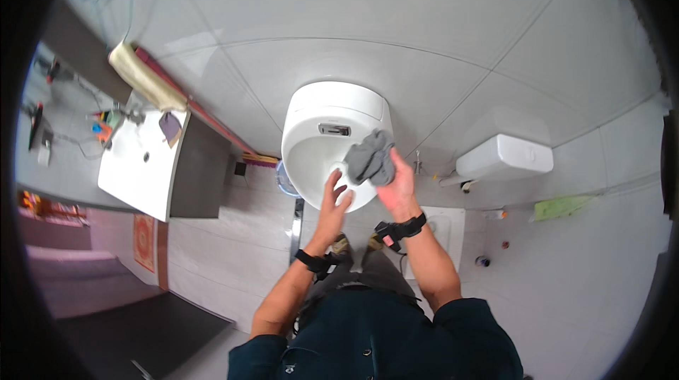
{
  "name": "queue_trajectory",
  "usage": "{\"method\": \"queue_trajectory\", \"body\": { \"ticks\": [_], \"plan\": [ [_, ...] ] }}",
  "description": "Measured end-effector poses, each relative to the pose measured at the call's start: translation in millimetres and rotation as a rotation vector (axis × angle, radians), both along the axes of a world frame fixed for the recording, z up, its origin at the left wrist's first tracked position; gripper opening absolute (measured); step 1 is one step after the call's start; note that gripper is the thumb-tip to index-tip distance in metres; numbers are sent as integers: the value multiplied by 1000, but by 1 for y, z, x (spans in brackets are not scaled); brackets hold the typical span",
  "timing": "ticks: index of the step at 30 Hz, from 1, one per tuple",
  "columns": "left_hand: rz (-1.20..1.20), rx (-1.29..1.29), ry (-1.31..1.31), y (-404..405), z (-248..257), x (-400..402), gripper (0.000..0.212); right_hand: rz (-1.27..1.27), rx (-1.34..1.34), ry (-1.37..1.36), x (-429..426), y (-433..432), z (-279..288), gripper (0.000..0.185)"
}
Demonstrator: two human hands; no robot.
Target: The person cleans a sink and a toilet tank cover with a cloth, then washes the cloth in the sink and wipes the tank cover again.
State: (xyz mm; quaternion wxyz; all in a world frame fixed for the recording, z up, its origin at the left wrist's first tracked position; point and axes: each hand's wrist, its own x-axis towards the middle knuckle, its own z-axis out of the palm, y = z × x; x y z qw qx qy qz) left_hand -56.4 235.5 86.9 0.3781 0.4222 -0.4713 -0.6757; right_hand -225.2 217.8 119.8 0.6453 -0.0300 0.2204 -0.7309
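Observation:
A crumpled grey cloth [371, 158] is held in my right hand [399, 184], over the right side of a white ceramic urinal [331, 96] fixed to the wall. My left hand [333, 205] hovers at the front rim of the bowl, fingers apart and holding nothing, a little left of the cloth. A metal flush panel [334, 129] sits on the urinal's upper front. Both wrists wear black straps. The cloth hides part of the bowl's inside.
On the left stands a white washbasin [132, 168] with a purple cloth [170, 128] on its edge. A broom [260, 160] and a blue basin [286, 179] are beside the urinal. To the right are a white cistern [504, 160] and a squat toilet [448, 231] in the floor.

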Motion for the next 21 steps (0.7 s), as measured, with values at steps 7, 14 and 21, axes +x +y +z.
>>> {"method": "queue_trajectory", "body": {
  "ticks": [7,14,21],
  "plan": [
    [-3,475,755,5,29,35,57,298,4,-103,34,14,16,36],
    [195,438,190,24,-3,53,43,148,-152,1118,50,42,1,25],
    [155,392,403,44,-13,43,50,173,-737,1891,64,84,-13,31]
  ]
}}
